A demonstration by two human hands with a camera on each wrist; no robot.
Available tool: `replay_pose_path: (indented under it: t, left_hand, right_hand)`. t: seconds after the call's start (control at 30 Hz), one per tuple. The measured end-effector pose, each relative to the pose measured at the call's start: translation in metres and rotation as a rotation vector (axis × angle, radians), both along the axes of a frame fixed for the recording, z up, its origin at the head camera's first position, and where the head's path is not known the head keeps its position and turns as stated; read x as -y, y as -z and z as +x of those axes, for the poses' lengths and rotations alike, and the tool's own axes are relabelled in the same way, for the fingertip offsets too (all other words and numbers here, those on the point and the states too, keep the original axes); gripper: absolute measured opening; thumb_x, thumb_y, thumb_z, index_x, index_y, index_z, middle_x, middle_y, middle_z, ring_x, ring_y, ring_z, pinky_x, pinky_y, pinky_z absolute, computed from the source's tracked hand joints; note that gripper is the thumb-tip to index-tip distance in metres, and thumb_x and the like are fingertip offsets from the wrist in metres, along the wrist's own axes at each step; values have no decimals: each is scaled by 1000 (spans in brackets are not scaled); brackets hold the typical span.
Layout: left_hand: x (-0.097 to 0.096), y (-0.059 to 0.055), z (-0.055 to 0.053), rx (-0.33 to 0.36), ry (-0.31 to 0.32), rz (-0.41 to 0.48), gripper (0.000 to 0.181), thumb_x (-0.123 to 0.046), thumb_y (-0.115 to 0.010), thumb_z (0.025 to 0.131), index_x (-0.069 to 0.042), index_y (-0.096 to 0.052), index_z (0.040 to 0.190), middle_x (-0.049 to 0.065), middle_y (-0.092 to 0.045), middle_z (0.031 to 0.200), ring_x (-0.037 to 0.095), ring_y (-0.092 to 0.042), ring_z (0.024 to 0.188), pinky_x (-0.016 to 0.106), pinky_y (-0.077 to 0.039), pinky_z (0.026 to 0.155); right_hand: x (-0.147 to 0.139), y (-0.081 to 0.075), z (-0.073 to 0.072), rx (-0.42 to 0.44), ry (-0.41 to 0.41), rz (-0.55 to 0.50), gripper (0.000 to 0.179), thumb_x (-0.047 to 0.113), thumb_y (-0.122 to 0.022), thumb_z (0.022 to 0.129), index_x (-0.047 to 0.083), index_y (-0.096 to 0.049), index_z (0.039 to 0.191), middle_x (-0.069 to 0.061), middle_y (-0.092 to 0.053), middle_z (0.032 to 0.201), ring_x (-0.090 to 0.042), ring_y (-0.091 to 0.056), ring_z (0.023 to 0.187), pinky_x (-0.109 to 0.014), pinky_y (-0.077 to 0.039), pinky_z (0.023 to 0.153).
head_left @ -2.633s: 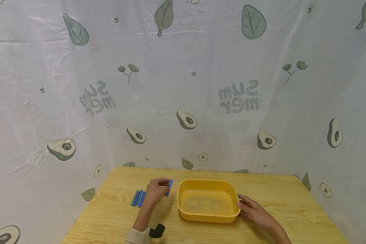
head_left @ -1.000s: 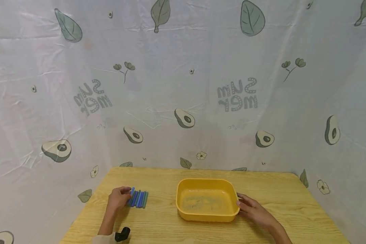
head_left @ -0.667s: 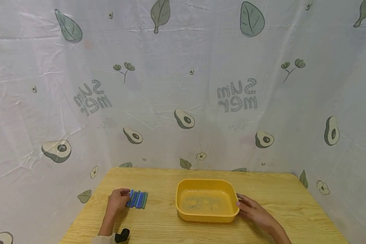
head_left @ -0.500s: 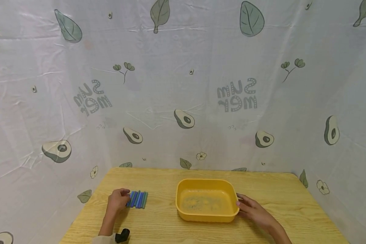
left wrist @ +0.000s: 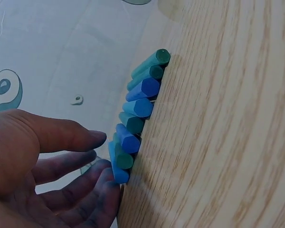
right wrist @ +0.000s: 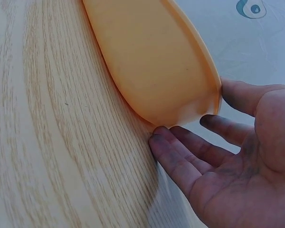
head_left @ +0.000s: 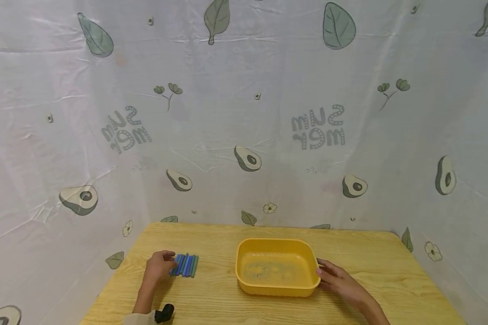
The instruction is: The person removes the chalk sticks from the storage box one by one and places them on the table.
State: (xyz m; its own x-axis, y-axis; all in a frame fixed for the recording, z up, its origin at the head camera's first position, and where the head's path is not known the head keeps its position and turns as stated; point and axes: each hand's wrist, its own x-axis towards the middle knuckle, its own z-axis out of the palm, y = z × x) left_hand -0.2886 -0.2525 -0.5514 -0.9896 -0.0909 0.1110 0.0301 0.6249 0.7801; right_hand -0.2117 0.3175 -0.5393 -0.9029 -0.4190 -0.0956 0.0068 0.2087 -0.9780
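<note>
Blue and green crayons [head_left: 185, 265] with hexagonal ends lie side by side in a row on the left of the table. My left hand [head_left: 157, 267] is at the row's left end, its fingertips beside the outermost light blue crayon [left wrist: 118, 166]; in the left wrist view the thumb stands apart from the other fingers and nothing is gripped. At the right end of a yellow plastic tray [head_left: 276, 289], my right hand [head_left: 338, 280] touches the outer wall with thumb and fingertips, the fingers loosely bent. Dark smudges mark the right fingers [right wrist: 178, 161].
The wooden table [head_left: 219, 307] carries the row and the tray, with bare wood between them. Inside, the tray floor has greyish marks. A pale curtain [head_left: 211, 113] printed with leaves and avocados hangs behind and at both sides.
My left hand carried a blue crayon from near the tray leftward to the row's left end, lowered it beside the others and let go. My right hand has stayed at the tray.
</note>
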Motion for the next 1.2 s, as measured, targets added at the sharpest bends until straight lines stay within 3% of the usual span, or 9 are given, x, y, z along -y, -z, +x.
replay_pose_path:
  t: [0.27, 0.5, 0.8, 0.97, 1.2]
  left_hand:
    - [-3, -11, 4, 6, 7, 8, 40, -7, -73, 96, 12, -68, 131, 27, -73, 117, 37, -71, 99, 45, -60, 76]
    - [-7, -23, 8, -49, 13, -61, 42, -16, -70, 101, 10, -67, 134, 30, -72, 121, 50, -69, 113, 60, -59, 90]
    - [-16, -35, 15, -74, 14, -86, 45, -19, -67, 105, 10, -63, 139, 35, -68, 130, 54, -67, 120, 61, -59, 93]
    - [-26, -38, 15, -60, 34, -110, 49, -21, -68, 105, 9, -61, 142, 35, -67, 134, 56, -64, 124, 62, -58, 97]
    - [-34, -42, 15, -113, 71, -162, 52, -21, -71, 103, 10, -61, 142, 36, -66, 135, 56, -65, 122, 63, -58, 96]
  right_hand:
    - [-4, 1, 0, 19, 18, 5, 73, 34, -37, 119, -15, -10, 166, -44, -22, 167, -44, -56, 144, -45, -58, 109]
    - [-10, 0, -1, 13, 24, 29, 72, 33, -36, 119, -17, -10, 165, -44, -24, 167, -46, -55, 144, -44, -58, 108]
    - [-18, -3, 1, 8, 85, 103, 75, 35, -40, 118, -18, -14, 164, -45, -30, 164, -52, -51, 146, -50, -57, 110]
    - [-23, -5, 4, -29, 110, 141, 73, 31, -44, 118, -19, -16, 163, -45, -30, 163, -55, -48, 146, -47, -58, 108]
    - [-39, -17, 10, -109, 172, 246, 69, 27, -45, 117, -17, -19, 163, -47, -32, 161, -59, -54, 138, -49, -62, 101]
